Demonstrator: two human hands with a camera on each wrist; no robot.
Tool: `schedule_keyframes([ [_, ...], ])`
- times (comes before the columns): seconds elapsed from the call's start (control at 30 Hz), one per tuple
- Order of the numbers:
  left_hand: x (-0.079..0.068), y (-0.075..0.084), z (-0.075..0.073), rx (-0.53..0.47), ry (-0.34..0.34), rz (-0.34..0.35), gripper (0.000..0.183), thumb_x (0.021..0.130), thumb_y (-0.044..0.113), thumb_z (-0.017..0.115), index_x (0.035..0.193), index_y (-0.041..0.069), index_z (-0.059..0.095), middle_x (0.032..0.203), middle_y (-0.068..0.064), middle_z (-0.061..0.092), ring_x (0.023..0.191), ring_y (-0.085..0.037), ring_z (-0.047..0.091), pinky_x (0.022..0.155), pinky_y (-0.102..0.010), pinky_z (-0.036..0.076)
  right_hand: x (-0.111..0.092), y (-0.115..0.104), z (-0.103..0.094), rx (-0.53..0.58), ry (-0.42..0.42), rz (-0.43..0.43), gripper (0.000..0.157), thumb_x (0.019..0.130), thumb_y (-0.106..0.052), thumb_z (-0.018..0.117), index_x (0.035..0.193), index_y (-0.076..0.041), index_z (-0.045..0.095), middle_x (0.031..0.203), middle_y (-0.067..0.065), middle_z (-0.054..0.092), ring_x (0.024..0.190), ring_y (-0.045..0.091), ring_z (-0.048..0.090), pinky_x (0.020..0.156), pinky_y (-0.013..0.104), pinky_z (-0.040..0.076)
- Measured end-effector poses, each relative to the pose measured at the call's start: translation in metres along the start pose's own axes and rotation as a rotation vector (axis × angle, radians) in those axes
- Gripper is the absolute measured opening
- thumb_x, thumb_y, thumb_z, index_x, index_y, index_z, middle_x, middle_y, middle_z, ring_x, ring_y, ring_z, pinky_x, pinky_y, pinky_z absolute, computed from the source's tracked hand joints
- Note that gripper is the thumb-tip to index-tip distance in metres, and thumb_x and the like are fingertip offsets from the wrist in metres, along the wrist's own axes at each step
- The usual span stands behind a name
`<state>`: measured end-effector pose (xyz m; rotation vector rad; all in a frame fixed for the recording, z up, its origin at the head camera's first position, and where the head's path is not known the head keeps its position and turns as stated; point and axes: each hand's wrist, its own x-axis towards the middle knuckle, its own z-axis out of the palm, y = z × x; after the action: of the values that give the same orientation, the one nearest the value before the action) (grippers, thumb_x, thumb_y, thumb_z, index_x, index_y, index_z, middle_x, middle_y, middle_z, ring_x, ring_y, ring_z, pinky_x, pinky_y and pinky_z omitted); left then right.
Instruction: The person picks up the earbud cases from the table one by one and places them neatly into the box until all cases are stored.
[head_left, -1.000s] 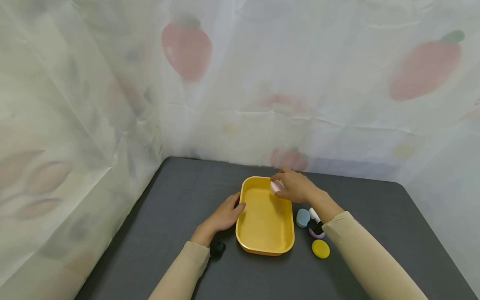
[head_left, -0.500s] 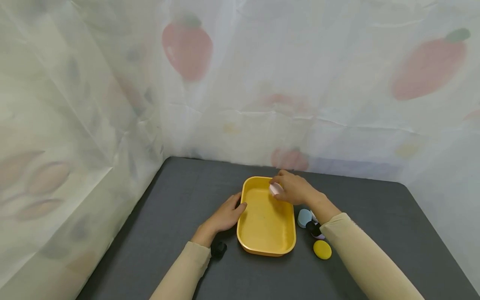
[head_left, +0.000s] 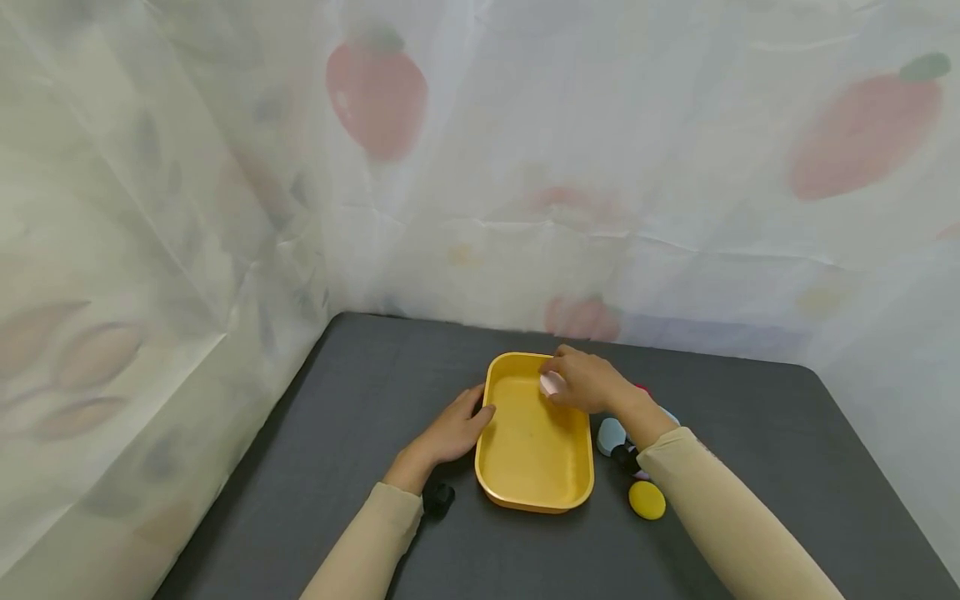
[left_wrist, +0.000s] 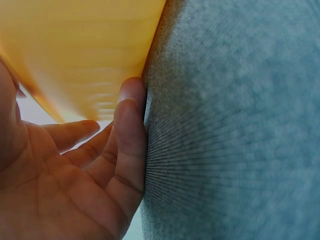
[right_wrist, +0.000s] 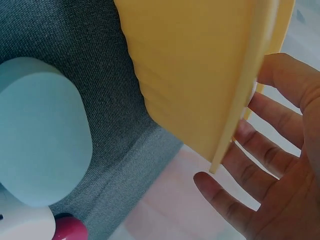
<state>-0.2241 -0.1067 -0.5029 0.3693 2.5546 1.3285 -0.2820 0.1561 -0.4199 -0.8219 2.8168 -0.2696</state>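
A yellow rectangular tray [head_left: 534, 450] sits on the dark tabletop. My left hand [head_left: 450, 429] holds its left side, thumb over the rim. In the left wrist view, that hand's fingers lie against the outer wall near the table. Over the tray's far right corner, my right hand [head_left: 588, 382] grips a small pale pink, rounded piece [head_left: 552, 382], inside the rim. The right wrist view shows the right-hand fingers reaching over the tray wall [right_wrist: 190, 65]; the wall hides most of the pink piece. Its exact kind is unclear.
Right of the tray are a light blue rounded piece [head_left: 611, 436] and a yellow round piece [head_left: 647, 500]. A white piece [right_wrist: 25, 220] and a magenta one [right_wrist: 70, 228] lie beyond the blue one. A black wrist device [head_left: 437, 502] shows by the left wrist. A patterned curtain [head_left: 480, 167] hangs behind.
My right hand has moved slightly down into the tray with the pink piece. The left hand keeps its hold. The view has shifted a little.
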Motion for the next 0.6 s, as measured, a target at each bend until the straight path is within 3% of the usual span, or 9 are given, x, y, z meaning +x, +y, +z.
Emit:
schedule_keyframes([
  [0.6, -0.0018, 0.0015, 0.0001, 0.014, -0.001, 0.001, 0.061, 0.112, 0.041, 0.041, 0.165, 0.016, 0.028, 0.162, -0.012, 0.04, 0.147, -0.031, 0.043, 0.119, -0.056, 0.037, 0.004, 0.0007, 0.0109, -0.049, -0.014, -0.003, 0.041, 0.095, -0.03, 0.073, 0.134, -0.017, 0.07, 0.129, 0.009, 0.061, 0.097, 0.026, 0.065, 0.102, 0.052, 0.053],
])
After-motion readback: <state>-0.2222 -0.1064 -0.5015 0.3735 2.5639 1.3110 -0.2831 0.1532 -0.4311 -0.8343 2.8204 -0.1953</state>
